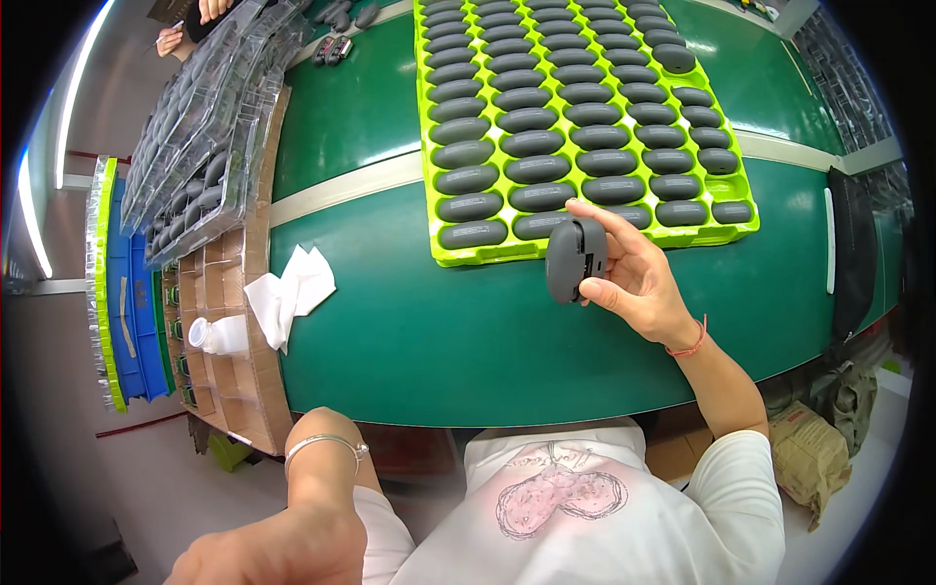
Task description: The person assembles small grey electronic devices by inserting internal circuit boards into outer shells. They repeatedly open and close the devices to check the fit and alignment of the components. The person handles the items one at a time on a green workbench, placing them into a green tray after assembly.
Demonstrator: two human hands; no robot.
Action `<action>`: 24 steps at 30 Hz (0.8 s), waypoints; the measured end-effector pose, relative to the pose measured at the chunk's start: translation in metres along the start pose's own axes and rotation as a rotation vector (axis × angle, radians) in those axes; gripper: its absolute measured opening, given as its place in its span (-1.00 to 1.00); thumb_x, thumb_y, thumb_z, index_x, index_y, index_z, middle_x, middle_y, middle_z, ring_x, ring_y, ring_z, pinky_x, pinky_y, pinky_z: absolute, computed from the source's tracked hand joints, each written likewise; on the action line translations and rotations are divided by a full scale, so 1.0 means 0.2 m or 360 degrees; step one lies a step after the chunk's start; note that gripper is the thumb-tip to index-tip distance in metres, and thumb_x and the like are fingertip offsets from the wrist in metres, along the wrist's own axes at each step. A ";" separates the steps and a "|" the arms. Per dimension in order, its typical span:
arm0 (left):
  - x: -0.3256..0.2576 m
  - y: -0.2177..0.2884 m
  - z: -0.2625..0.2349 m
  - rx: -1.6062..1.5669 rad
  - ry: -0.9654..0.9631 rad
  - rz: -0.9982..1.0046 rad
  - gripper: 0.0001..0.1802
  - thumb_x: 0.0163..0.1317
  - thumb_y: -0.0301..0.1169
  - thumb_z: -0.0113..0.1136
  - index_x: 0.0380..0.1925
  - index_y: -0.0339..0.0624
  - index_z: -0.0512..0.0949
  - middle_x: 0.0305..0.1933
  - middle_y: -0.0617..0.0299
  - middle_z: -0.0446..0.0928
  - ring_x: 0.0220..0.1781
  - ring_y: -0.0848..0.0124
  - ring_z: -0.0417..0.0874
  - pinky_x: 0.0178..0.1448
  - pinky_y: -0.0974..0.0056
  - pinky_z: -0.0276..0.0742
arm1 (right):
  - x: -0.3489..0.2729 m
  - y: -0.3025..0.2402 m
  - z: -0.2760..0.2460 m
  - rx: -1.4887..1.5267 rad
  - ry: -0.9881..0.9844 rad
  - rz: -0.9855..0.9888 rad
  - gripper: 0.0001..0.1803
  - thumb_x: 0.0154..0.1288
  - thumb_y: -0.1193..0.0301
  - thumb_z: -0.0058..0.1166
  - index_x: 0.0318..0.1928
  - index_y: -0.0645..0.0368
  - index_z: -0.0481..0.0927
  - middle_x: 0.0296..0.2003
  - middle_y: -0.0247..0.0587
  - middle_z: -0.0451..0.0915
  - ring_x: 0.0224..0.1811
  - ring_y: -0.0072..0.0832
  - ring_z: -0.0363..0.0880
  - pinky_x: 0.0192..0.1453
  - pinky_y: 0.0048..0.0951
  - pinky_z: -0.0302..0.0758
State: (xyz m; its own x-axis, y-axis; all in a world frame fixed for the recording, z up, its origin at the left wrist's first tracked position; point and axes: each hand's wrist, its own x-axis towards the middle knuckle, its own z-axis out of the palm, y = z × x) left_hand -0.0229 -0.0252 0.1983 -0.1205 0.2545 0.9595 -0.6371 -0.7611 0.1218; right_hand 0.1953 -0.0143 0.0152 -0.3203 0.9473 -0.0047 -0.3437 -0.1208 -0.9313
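While the right hand (639,278) grips a grey oval case (575,258) above the green desk (439,331), its fingers (597,216) should stay firm, case turned upward for checking. Left hand (263,551) appears blurred, perhaps empty; its grasp is unclear.

Clear plastic blister trays (200,127) lie stacked at the left, above open brown cardboard boxes (234,380).

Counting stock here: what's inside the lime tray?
The lime tray holds rows of dark grey oval shells, one per pocket. The right hand holds another shell at its near edge, hiding a pocket or two.
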 end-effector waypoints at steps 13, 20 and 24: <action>-0.64 -0.25 -0.30 0.0651 -0.0118 -0.2249 -0.55 0.26 -0.50 0.23 0.13 -0.33 0.37 -0.01 0.12 0.49 -0.08 0.45 0.56 -0.12 0.37 0.57 | -0.02 0.00 0.01 -0.0254 -0.0010 -0.0283 -0.34 0.25 0.51 0.19 0.32 0.18 0.21 0.02 -0.12 0.55 0.03 -0.46 0.57 0.12 -0.40 0.50; -0.71 -0.26 -0.26 0.0540 -0.0139 -0.2344 -0.46 0.22 -0.47 0.30 0.17 -0.34 0.35 -0.06 0.08 0.54 -0.03 0.39 0.61 -0.02 0.31 0.60 | -0.01 0.04 0.02 -0.0501 -0.0012 -0.0428 -0.38 0.21 0.53 0.20 0.28 0.18 0.31 -0.03 -0.09 0.56 -0.04 -0.42 0.61 -0.06 -0.44 0.57; -0.72 -0.29 -0.26 0.0535 -0.0109 -0.2235 -0.47 0.22 -0.48 0.30 0.17 -0.33 0.36 -0.10 0.10 0.54 -0.04 0.40 0.61 0.04 0.31 0.58 | -0.01 -0.01 0.00 -0.0704 -0.0018 -0.0355 -0.31 0.22 0.45 0.25 0.33 0.25 0.28 0.14 -0.16 0.40 0.11 -0.42 0.52 0.17 -0.39 0.51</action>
State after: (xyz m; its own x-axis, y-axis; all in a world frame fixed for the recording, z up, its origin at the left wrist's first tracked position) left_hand -0.0085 0.0125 0.0397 0.4846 0.8747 0.0084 0.0107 -0.0155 0.9998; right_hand 0.1957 -0.0155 0.0166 -0.2919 0.9322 0.2141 0.0018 0.2244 -0.9745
